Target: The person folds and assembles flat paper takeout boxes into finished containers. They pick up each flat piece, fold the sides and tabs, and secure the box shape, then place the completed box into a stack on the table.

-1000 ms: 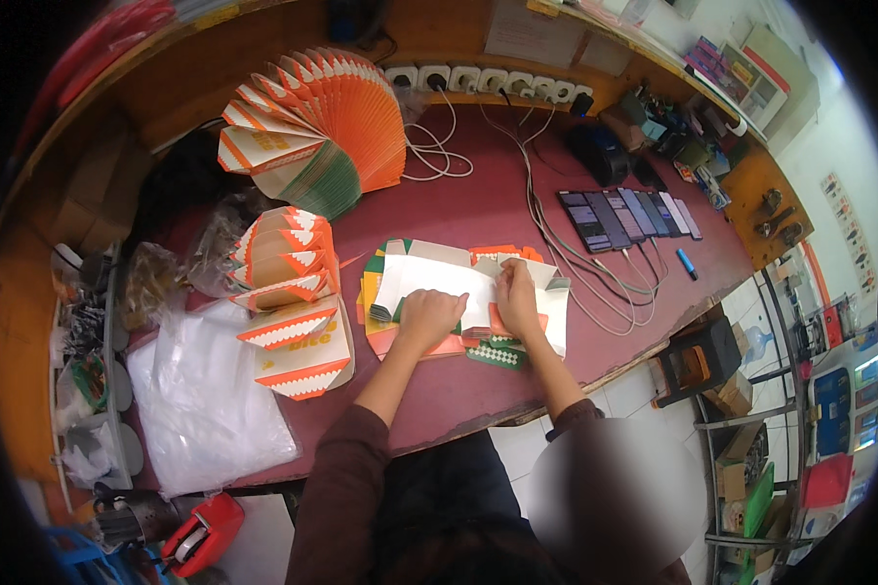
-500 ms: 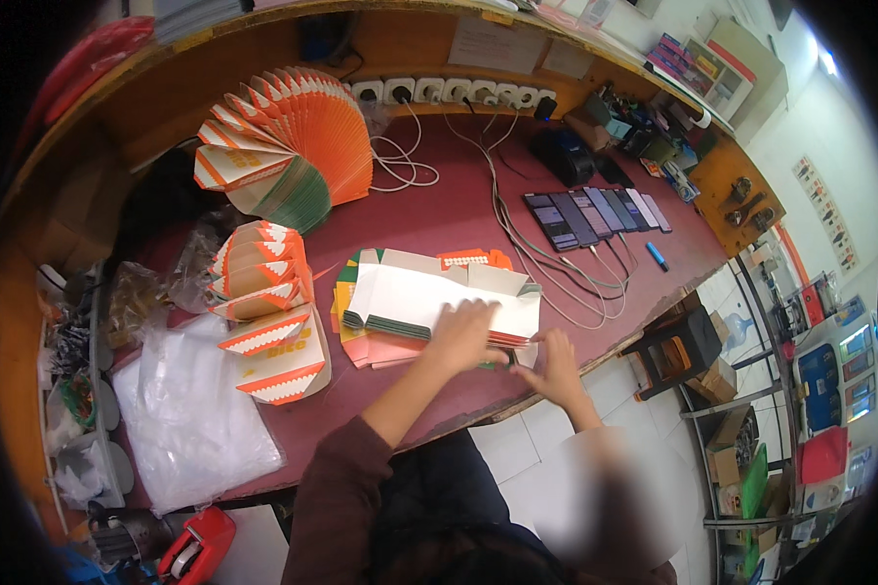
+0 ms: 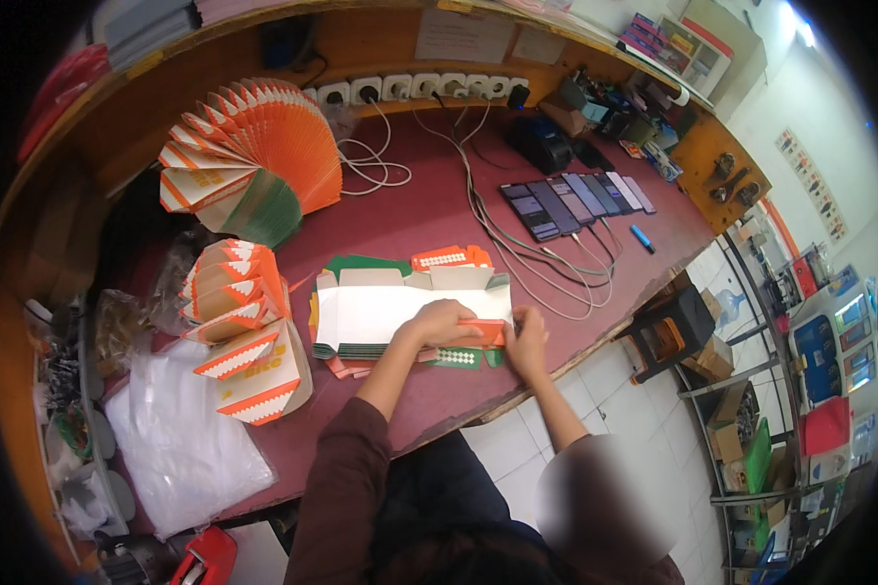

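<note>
A stack of flat, unfolded cardboard boxes (image 3: 390, 307), white inside with orange and green edges, lies on the dark red counter (image 3: 429, 210). My left hand (image 3: 442, 323) presses on the near edge of the top sheet and folds an orange flap (image 3: 485, 330). My right hand (image 3: 526, 341) pinches the same flap at the stack's right corner. Both forearms come up from the lower edge, in dark brown sleeves.
A fanned pile of orange folded boxes (image 3: 254, 156) stands at the back left, another folded pile (image 3: 244, 327) to the left. Clear plastic bags (image 3: 180, 444) lie near left. Several phones (image 3: 576, 200) with cables (image 3: 517, 244) lie at right, near a power strip (image 3: 410, 88).
My view has shifted closer to the counter. Both hands have moved from the middle of the stack to its near right corner and now grip the orange flap.
</note>
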